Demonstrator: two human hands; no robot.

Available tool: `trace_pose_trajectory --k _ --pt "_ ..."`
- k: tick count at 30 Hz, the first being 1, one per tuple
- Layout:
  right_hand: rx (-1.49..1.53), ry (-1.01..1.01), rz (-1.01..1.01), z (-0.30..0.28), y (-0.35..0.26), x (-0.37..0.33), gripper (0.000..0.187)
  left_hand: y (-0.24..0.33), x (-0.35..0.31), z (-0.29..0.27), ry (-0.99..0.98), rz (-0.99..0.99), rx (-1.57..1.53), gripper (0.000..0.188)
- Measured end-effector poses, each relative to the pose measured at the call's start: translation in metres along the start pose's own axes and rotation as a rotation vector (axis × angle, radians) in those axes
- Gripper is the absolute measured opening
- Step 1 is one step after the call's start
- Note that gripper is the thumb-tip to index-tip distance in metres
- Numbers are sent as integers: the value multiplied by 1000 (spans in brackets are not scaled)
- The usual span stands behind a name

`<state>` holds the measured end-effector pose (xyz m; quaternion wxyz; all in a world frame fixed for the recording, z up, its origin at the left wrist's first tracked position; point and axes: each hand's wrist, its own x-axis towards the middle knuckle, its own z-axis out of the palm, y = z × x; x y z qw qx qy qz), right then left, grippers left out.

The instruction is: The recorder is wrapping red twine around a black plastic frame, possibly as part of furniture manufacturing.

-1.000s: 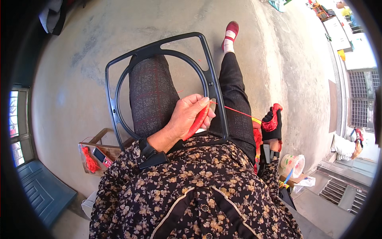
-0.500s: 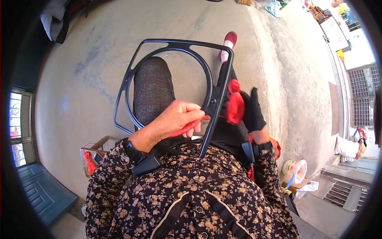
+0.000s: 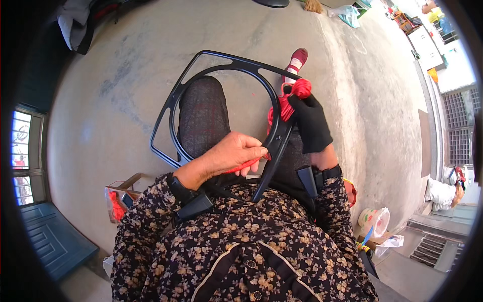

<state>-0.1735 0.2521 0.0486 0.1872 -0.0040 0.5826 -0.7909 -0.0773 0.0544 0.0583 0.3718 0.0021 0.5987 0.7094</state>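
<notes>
Across my lap lies a black frame (image 3: 232, 65), an angular outline with a round ring inside it. My bare left hand (image 3: 234, 156) is closed at the ring's lower right, pinching red cord (image 3: 246, 165) against the frame; some of this cord is wrapped along the ring under my hand. In a black glove, my right hand (image 3: 309, 121) grips a bundle of red cord (image 3: 286, 108) by the frame's right side bar. A rounded lump of the same cord sticks out above my gloved fingers. My palm hides part of the bundle.
An open box (image 3: 116, 201) with red cord in it stands at my left. To my right is a white patterned bucket (image 3: 375, 219) beside a cardboard box. A broom head (image 3: 313, 6) and plastic bags (image 3: 348, 16) lie on the floor far ahead.
My right hand has swung the cord bundle up and left, over the frame's right bar. The frame has tilted and shifted slightly right; my left hand keeps its pinch.
</notes>
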Motion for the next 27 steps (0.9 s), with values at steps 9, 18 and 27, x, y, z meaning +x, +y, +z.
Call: trace_pose_trajectory --k 9,18,27 --pt "407 95 -139 -96 -41 -30 21 11 -52 -46 -126 -119 455 24" --pt "-494 208 228 -50 -1 -83 33 6 -73 -42 -153 -159 490 27" --pt "-199 32 420 -41 -8 -102 21 -7 -81 -41 -143 -144 451 21"
